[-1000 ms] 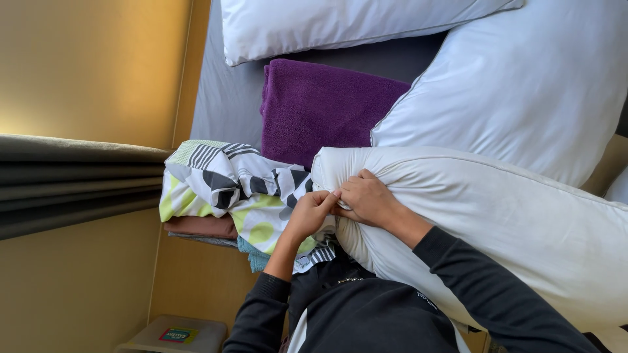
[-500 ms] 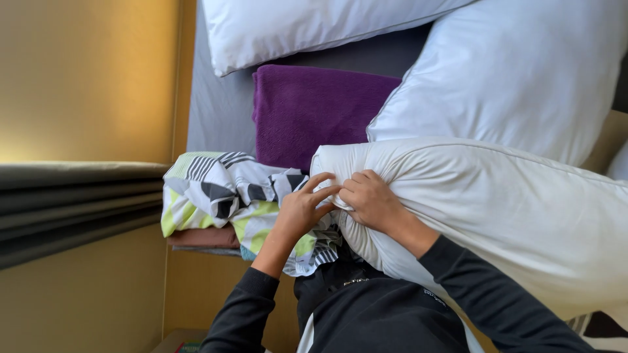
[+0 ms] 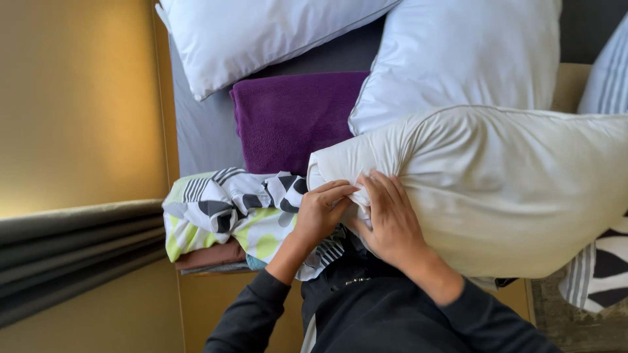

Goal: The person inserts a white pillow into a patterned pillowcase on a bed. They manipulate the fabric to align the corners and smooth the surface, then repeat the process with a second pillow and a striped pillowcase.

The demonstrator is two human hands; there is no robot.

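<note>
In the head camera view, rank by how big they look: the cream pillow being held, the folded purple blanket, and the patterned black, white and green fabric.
1. Cream pillow, largest, though it is also nearest the camera.
2 and 3. Folded purple fleece blanket and patterned black, white and green fabric look about alike; each is partly hidden, so no ranking between them.

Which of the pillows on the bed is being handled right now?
Start at the grey bed with its folded purple fleece blanket. Nearest the camera lies a cream-coloured fabric pillow, its corner pinched by the left hand and right hand. The other pillows are bright white and untouched.
</note>
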